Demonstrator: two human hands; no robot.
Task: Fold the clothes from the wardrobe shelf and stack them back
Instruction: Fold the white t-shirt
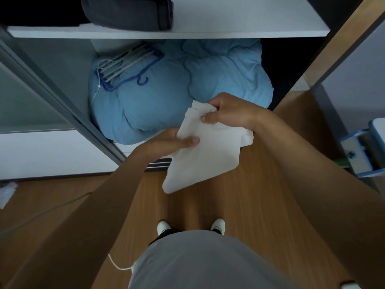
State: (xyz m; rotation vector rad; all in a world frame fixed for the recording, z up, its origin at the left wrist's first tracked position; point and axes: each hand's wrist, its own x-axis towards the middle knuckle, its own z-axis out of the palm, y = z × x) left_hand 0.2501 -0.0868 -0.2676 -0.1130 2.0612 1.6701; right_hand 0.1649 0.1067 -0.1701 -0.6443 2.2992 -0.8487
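- Wardrobe shelf (187,32): white board well above and beyond both hands. The fold ends up here, so size it vs. the free space right of the dark stack.
- Blue duvet (166,97): bulky, fills the compartment just beyond the hands, under the shelf. Soft & lumpy, so prob. a poor surface to fold on. Better to fold in the air.
- White garment (200,157): the task's thing, held in mid-air btw. both hands, w/ the lower part hanging below the left hand in a rough point. Looks thin & limp. I'd pull the top edge taut first, let it hang flat, then bring the edges together.
- Dark folded clothes (129,13): on the shelf, far up-left of the left hand. Match approx. that size for a steady stack.
- Right hand (227,113): fingers curled, pinching the bunched top corner. The bunch wants shaking out before any crease.
- Left hand (177,140): thumb on top of the cloth edge, fingers underneath, holding it. Should slide outward to find the other corner.
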